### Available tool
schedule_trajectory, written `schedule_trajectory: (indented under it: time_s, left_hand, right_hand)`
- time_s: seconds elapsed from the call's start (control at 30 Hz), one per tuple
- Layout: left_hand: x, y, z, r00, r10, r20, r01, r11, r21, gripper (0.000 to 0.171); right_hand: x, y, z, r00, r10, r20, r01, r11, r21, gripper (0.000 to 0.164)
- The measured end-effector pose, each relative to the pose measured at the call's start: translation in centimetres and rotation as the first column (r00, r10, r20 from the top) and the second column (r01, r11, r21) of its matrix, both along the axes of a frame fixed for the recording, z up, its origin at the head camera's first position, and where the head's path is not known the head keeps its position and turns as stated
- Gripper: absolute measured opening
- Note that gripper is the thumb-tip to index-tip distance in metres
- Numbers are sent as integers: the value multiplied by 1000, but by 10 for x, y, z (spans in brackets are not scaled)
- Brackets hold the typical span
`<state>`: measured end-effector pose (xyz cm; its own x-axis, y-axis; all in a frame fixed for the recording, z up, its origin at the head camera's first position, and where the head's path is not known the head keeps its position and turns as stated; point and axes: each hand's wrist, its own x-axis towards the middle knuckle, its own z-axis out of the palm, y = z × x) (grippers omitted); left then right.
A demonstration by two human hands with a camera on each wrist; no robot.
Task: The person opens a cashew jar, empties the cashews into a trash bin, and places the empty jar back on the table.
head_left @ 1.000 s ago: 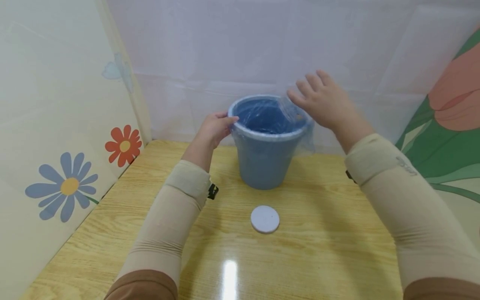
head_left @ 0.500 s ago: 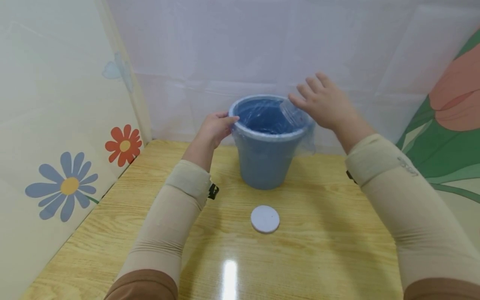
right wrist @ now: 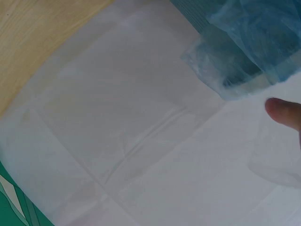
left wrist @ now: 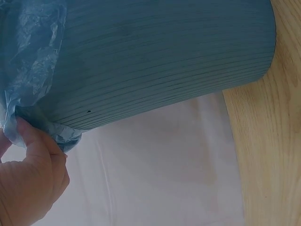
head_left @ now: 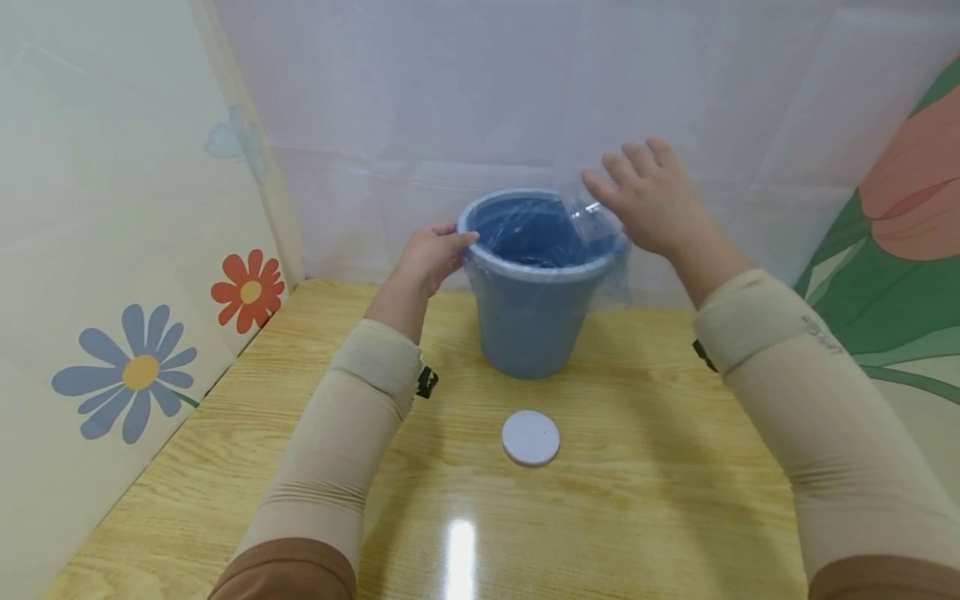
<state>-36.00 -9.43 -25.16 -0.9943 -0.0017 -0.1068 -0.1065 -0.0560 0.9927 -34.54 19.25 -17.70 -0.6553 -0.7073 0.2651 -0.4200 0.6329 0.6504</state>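
Note:
A blue bucket (head_left: 528, 329) stands upright on the table, a thin clear plastic liner (left wrist: 35, 56) folded over its rim. My left hand (head_left: 429, 258) pinches the bucket's left rim, thumb on the inner side; in the left wrist view its fingers grip the bunched liner there. Above the right side of the rim, my right hand (head_left: 651, 200) holds a clear plastic cup (head_left: 588, 218), tilted with its mouth down toward the bucket opening. In the right wrist view only the thumb and a faint part of the cup (right wrist: 273, 165) show; the other fingers are out of frame.
A white round disc (head_left: 531, 438) lies flat on the wood-grain table (head_left: 637, 500), in front of the bucket. A pale sheet (head_left: 450, 83) hangs close behind the bucket, and flower-printed panels (head_left: 112, 250) stand at the sides.
My right hand has shifted slightly right, and the cup has tipped and moved a little with it over the rim. The left hand, bucket and white disc stay put.

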Motion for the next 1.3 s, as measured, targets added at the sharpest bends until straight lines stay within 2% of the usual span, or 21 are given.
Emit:
schedule_trajectory:
  time_s: [0.17, 0.27, 0.6, 0.8, 0.97, 1.2, 1.3]
  left_hand:
    - [0, 0, 0, 1000, -7, 4, 7, 1000, 1, 46]
    - [0, 0, 0, 1000, -6, 8, 6, 1000, -1, 46]
    - [-2, 0, -1, 1000, 3, 14, -3, 1000, -8, 47]
    - [-2, 1, -1, 1000, 6, 16, -6, 1000, -11, 48]
    - [-3, 1, -1, 1000, 7, 6, -7, 1000, 10, 47]
    - [-3, 0, -2, 1000, 3, -4, -2, 1000, 23, 47]
    - [-2, 0, -2, 1000, 0, -6, 0, 1000, 18, 47]
  right_hand:
    - [3, -3, 4, 997, -22, 76, 15, 996, 86, 60]
    - [4, -5, 3, 996, -34, 82, 25, 993, 112, 63]
    - [4, -5, -2, 997, -41, 69, 36, 996, 79, 66]
    - [4, -3, -3, 997, -60, 56, 60, 998, 3, 63]
    - [7, -1, -1, 997, -78, 26, 80, 996, -46, 84]
    - [11, 4, 0, 985, -130, 114, 146, 979, -144, 90]
    - [14, 7, 1, 984, -139, 116, 159, 968, -193, 91]
